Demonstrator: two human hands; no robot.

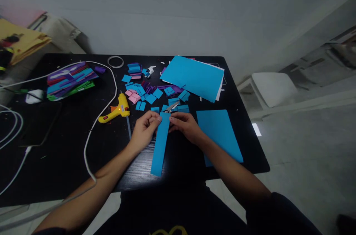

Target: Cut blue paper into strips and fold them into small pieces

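Between my hands is a long blue paper strip point(160, 149), its near end pointing down toward me. My left hand point(147, 125) pinches the strip's far left edge between thumb and fingers. On the opposite edge, my right hand point(185, 123) grips it the same way, some fingers hidden beneath. Just beyond the strip's far end lie scissors point(172, 106), partly covered by it. Small cut blue paper pieces point(151, 98) are scattered past them, with pink pieces point(134, 98) among them.
A yellow glue gun point(118, 110) lies left of my hands, its white cable point(90, 131) curving across the table. Large blue sheets point(194, 77) lie at the far right, and another blue sheet point(221, 133) sits near my right forearm. A bundle of coloured paper point(71, 79) is at left.
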